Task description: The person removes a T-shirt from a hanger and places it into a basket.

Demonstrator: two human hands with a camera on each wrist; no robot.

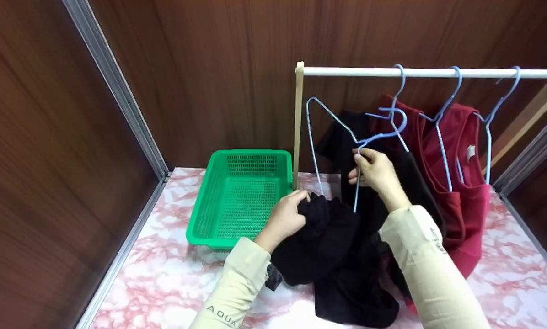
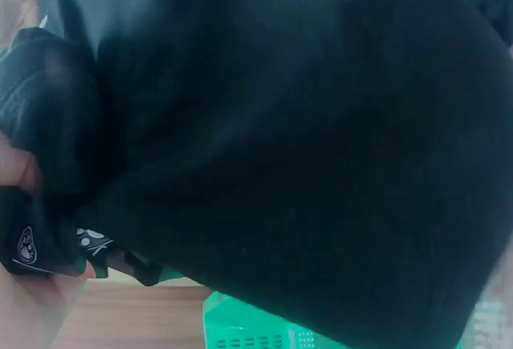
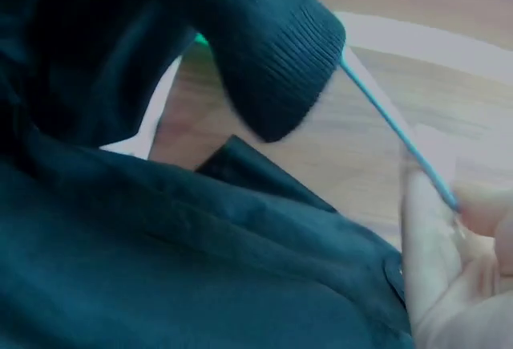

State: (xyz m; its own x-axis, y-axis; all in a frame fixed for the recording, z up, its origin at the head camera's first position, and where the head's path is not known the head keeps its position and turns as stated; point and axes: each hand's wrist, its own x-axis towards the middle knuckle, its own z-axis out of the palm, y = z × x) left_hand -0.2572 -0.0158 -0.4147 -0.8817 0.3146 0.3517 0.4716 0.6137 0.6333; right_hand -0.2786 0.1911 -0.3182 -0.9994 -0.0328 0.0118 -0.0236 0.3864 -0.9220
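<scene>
My left hand (image 1: 286, 215) grips bunched cloth at the upper edge of a black garment (image 1: 317, 256), beside the green basket. My right hand (image 1: 375, 170) pinches a blue wire hanger (image 1: 374, 138) just below its neck. The hanger is turned sideways, its hook pointing right, and its lower wires run down into the black garment. In the right wrist view, the hanger wire (image 3: 393, 123) stretches from the fingers to a ribbed black edge (image 3: 300, 68). Dark cloth (image 2: 304, 148) fills most of the left wrist view, with the left fingers at its left side.
A green plastic basket (image 1: 195, 237) stands left of the rack post (image 1: 297, 132). Along the white rail (image 1: 337, 71) hang several blue hangers with black cloth (image 1: 404, 169) and red garments (image 1: 472, 214). Wooden panels wall in the marbled tabletop (image 1: 150, 274).
</scene>
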